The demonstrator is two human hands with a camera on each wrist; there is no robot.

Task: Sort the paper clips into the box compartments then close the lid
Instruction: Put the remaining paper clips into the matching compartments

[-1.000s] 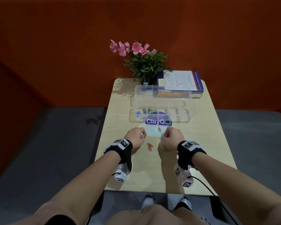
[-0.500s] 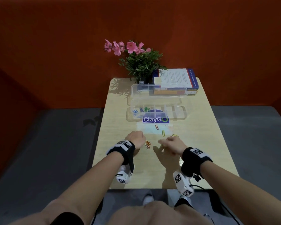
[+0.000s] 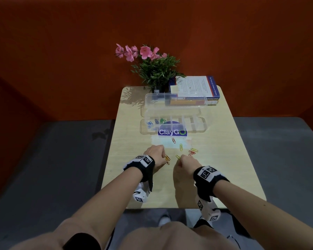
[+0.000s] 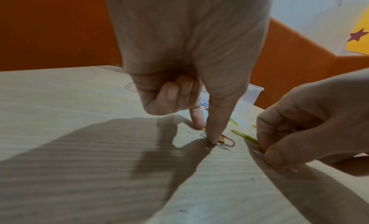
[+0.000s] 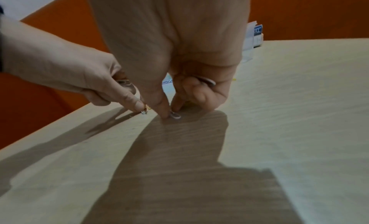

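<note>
Loose paper clips lie on the table in front of the clear compartment box [image 3: 197, 123], whose lid [image 3: 175, 101] stands open. Blue and green clips [image 3: 159, 121] sit in its left compartments. My left hand [image 3: 161, 155] has thumb and index tips down on the orange clips [image 3: 167, 159], pinching at them [image 4: 227, 142]; its other fingers are curled. Close beside it, my right hand [image 3: 182, 157] pinches one end of a yellow clip [image 4: 245, 136] against the table. In the right wrist view, thumb and index of the right hand [image 5: 170, 112] meet at that clip [image 5: 175, 115].
More clips lie ahead: a yellow one [image 3: 181, 147], an orange one [image 3: 173, 140], a red and yellow cluster [image 3: 192, 152]. A ClayGo sticker [image 3: 172, 132] marks the table. A potted plant [image 3: 155, 69] and a book [image 3: 193, 89] stand at the back.
My right hand has drawn back toward the left hand and closed its spread fingers on a yellow clip. The left hand has stayed at the orange clips.
</note>
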